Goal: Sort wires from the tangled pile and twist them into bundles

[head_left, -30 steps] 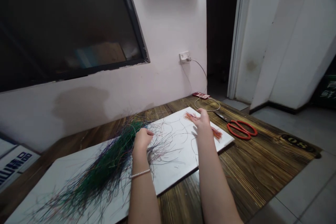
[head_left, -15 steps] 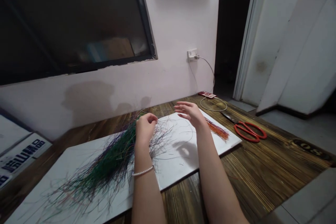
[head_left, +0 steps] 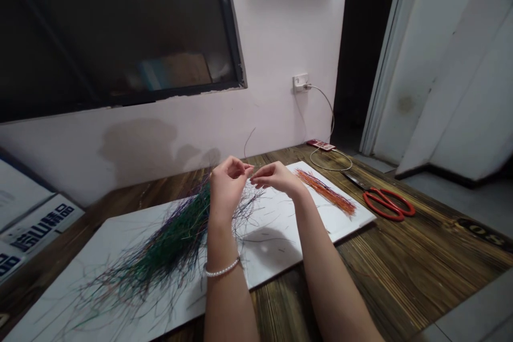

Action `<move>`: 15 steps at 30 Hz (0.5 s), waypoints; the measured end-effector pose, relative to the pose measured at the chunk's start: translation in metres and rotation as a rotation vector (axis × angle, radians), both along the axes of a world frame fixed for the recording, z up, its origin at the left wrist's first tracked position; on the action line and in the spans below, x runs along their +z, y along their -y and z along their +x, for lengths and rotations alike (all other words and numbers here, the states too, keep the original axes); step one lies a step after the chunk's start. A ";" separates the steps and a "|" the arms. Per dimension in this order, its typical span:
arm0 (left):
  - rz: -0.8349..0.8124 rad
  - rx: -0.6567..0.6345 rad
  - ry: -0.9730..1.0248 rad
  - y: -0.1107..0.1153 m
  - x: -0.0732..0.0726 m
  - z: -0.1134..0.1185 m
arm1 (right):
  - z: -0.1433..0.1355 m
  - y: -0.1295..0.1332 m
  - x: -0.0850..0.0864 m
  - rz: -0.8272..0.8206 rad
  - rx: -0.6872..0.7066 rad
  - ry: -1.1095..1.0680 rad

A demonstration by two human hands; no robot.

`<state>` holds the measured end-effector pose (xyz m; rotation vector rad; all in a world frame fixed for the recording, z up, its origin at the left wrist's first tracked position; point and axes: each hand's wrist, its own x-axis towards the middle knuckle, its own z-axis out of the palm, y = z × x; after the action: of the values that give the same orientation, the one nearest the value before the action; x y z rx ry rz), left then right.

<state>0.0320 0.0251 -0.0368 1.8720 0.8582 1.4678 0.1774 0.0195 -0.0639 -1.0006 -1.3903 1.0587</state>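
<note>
Head-worn view, looking forward and down across the wooden table [head_left: 385,267].
The camera sits above and behind the working hands, near enough that both forearms [head_left: 230,304] fill the foreground, entering between five and six o'clock; the left hand [head_left: 226,187] and right hand [head_left: 282,179] lie just below the dial's centre. It faces a pale wall [head_left: 284,32] at twelve, taking in a dark window [head_left: 112,26] at ten and a doorway [head_left: 371,48] at two, both farther off.

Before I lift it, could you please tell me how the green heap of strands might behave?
The green heap is likely light for its size, being thin, loose strands. It may tangle or shed, since stray ends splay across the white board.
</note>
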 end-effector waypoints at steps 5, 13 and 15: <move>-0.041 0.024 -0.013 0.002 0.001 -0.001 | 0.001 0.002 0.002 0.051 -0.062 -0.070; -0.131 0.025 -0.307 -0.008 -0.011 -0.003 | 0.005 -0.004 0.000 0.094 -0.183 -0.185; -0.126 0.025 -0.329 -0.009 -0.013 -0.002 | 0.006 -0.003 0.001 0.106 -0.203 -0.194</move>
<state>0.0305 0.0342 -0.0493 2.0425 1.1028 1.1059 0.1836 0.0225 -0.0630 -0.9154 -1.1496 0.8967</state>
